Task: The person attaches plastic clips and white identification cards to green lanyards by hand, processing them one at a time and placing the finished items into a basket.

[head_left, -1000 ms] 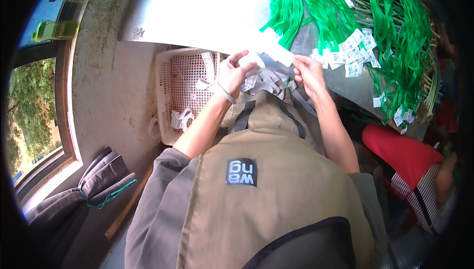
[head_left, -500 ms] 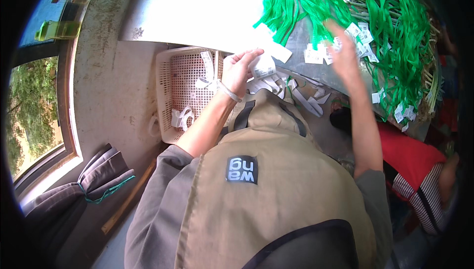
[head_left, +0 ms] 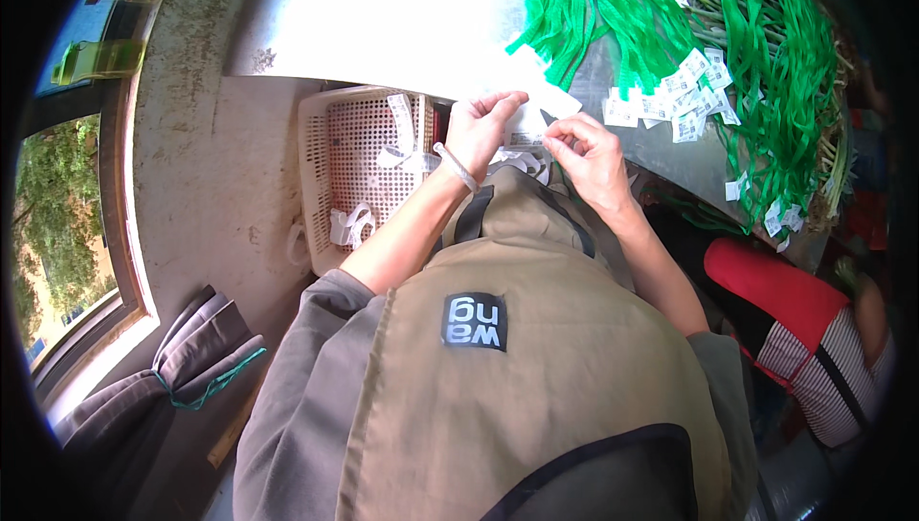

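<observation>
My left hand (head_left: 483, 129) and my right hand (head_left: 587, 150) meet at the near edge of the metal table (head_left: 402, 23), both pinching one white paper label (head_left: 536, 119) between the fingertips. A thin bracelet circles my left wrist. More white labels (head_left: 670, 100) lie loose on the table just right of my hands, at the ends of a big heap of green straps (head_left: 670, 4). Several white paper strips (head_left: 517, 162) sit on my lap under the hands.
A pale perforated plastic basket (head_left: 349, 172) with white scraps in it stands below the table at my left. A grey bag (head_left: 191, 349) lies on the floor near a window (head_left: 57, 234). Another person in red and stripes (head_left: 814, 330) sits to my right.
My right hand, stretched out to the labels on the table half a second ago, has come back to the left hand with a label. The left hand barely moved.
</observation>
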The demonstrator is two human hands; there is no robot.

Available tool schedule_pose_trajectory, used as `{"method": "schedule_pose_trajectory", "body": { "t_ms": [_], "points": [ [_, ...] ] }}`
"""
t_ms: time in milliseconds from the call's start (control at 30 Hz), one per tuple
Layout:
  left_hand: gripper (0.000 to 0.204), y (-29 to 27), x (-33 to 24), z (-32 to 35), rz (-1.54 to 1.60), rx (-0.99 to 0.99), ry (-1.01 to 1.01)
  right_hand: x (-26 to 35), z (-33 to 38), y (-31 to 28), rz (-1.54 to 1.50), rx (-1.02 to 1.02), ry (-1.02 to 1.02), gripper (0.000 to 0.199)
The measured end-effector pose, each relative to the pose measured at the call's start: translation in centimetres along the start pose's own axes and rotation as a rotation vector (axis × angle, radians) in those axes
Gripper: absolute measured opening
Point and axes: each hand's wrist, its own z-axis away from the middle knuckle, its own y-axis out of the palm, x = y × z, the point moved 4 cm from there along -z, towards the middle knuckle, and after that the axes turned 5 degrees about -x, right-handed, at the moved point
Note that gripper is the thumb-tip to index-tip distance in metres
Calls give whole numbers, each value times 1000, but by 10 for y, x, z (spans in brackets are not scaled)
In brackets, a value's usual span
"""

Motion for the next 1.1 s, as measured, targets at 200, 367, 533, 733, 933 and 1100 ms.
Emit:
{"method": "schedule_pose_trajectory", "body": {
  "t_ms": [200,367,533,733,933,1100],
  "points": [
    [21,-47,24,-33,65,-190,-103,-19,-2,-3,-495,-24,418,11],
    [27,-35,16,-23,139,-90,-96,-80,-42,1,-500,-111,588,16],
    [38,-21,1,3,-91,-35,143,-65,-47,-31,-317,-160,438,18],
    [21,-1,2,8,-99,31,242,-62,-72,-109,-25,-86,241,30],
    [18,20,-2,12,147,31,6,-16,-57,-129,625,-335,-461,50],
    [22,24,-2,17,93,49,-18,2,-9,-38,-6,75,-102,23]
  ]
}}
